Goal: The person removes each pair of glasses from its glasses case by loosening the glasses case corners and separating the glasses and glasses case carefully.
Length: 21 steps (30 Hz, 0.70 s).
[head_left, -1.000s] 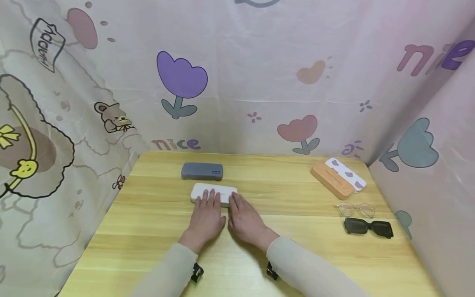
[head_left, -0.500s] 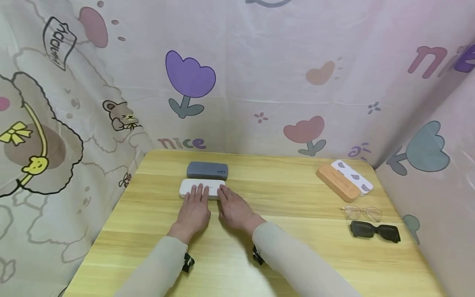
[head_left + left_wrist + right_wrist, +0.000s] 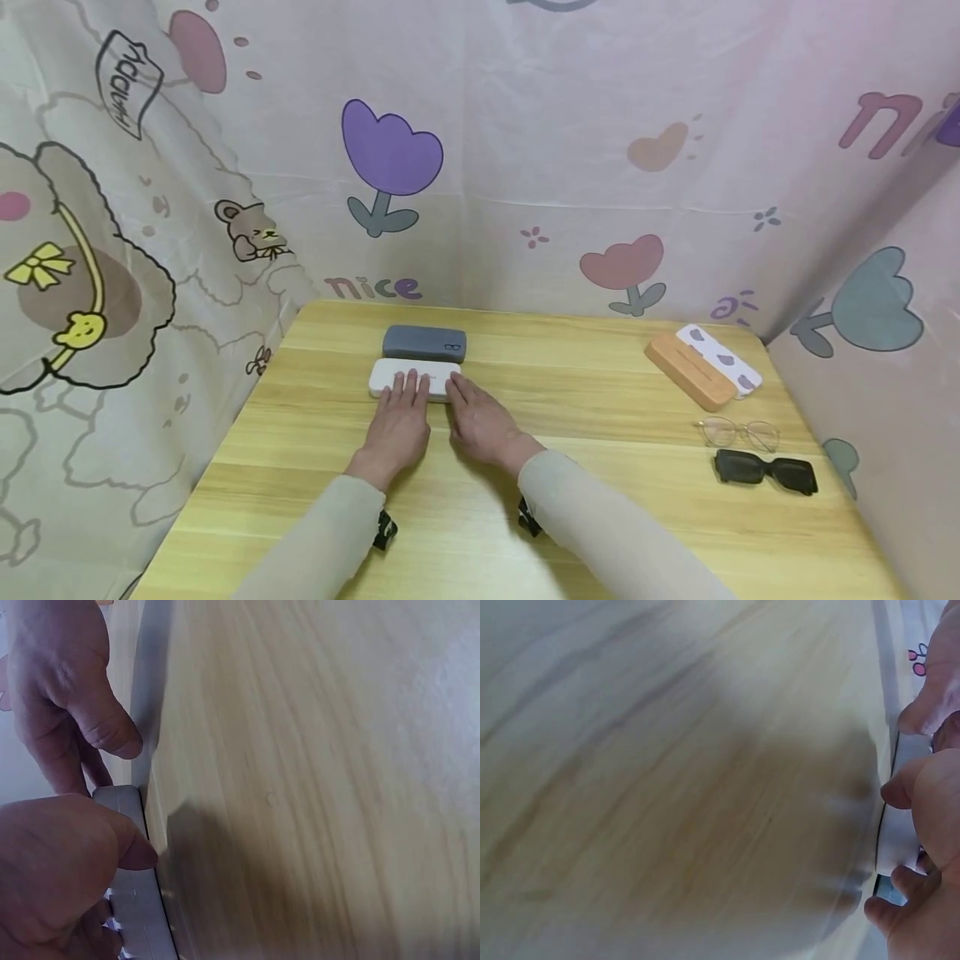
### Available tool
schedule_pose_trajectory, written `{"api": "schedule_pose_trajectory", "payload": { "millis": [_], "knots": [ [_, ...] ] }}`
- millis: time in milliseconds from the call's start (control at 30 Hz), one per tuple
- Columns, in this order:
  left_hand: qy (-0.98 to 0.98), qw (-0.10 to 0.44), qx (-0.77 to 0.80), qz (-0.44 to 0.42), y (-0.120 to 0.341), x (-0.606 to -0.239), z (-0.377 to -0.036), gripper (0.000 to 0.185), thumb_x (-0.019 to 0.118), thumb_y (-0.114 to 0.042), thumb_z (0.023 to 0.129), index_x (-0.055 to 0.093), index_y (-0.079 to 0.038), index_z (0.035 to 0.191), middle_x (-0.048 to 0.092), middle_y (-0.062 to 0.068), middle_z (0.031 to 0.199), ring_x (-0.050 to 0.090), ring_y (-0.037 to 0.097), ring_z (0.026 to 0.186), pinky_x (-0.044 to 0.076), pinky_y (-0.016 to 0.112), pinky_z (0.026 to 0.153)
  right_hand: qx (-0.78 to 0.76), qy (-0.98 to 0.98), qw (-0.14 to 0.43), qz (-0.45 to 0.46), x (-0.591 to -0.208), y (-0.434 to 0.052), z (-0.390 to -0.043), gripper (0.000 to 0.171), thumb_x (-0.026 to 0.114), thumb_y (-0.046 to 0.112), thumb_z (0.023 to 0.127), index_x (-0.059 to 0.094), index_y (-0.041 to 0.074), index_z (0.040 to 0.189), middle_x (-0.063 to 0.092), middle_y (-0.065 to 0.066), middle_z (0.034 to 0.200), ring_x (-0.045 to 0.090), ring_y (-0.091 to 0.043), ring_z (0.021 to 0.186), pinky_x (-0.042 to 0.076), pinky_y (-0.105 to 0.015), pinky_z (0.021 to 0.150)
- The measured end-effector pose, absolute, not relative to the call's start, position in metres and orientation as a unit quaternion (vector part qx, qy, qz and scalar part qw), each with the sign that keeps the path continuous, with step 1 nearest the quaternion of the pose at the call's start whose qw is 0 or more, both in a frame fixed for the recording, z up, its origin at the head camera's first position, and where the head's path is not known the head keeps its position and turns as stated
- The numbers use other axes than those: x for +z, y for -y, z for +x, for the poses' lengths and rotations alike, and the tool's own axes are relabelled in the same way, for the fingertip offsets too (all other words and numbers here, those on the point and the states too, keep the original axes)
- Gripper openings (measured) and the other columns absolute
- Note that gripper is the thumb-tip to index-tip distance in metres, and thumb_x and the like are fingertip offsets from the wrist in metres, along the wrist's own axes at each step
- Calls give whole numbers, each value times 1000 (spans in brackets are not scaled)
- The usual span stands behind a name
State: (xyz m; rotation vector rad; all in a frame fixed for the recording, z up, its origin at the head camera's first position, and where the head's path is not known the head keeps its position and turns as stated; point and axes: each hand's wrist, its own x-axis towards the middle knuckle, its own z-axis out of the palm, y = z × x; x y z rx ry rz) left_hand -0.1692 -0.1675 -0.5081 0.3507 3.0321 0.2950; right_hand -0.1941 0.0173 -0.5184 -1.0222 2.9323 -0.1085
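Note:
A white glasses case (image 3: 382,375) lies lengthwise just in front of a dark grey-blue glasses case (image 3: 420,342), their long sides close together. My left hand (image 3: 397,429) lays straight fingers across the top of the white case; its thumb is at the front edge in the left wrist view, where the case side (image 3: 142,915) shows. My right hand (image 3: 482,423) touches the right end of the white case with fingers extended. Seen from the right wrist, both thumbs point at the front side of the case (image 3: 896,836).
At the back right, an orange case (image 3: 690,372) lies against a white case with purple prints (image 3: 718,358). In front of them are thin-framed glasses (image 3: 738,433) and black sunglasses (image 3: 765,472). Patterned curtains (image 3: 510,167) stand behind and beside the wooden table (image 3: 570,392).
Both hands have pushed the white case back and to the left, from a gap in front of the grey-blue case to right beside it. The camera view has turned slightly left.

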Motion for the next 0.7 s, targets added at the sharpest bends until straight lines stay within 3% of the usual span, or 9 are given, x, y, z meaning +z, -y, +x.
{"api": "schedule_pose_trajectory", "payload": {
  "millis": [233,400,533,700],
  "knots": [
    [-989,47,90,108,164,-505,-170,70,55,-13,102,27,6,163,20,31,170,15,50,159,17,63,128,-35,-942,18,-334,-517,-24,-195,74,57,28,104,27,0,165,26,-19,173,31,-32,159,30,-42,127],
    [-989,50,78,113,161,-497,-173,60,48,-9,103,34,8,160,28,33,167,24,52,156,24,64,125,-36,-946,21,-320,-517,-43,-191,69,55,31,106,31,4,165,30,-16,172,32,-32,158,31,-46,127],
    [-988,32,86,122,162,-491,-175,57,48,-7,101,41,11,155,36,36,161,32,55,152,28,65,123,-66,-954,16,-292,-515,-70,-186,66,53,34,108,33,5,164,32,-16,171,31,-34,158,27,-54,127],
    [-984,10,128,120,163,-495,-178,59,50,-16,102,42,14,152,36,39,159,30,57,152,25,66,124,-85,-964,-18,-251,-521,-123,-183,70,54,40,108,33,2,163,33,-19,169,32,-39,157,24,-59,127]
  ]
}}
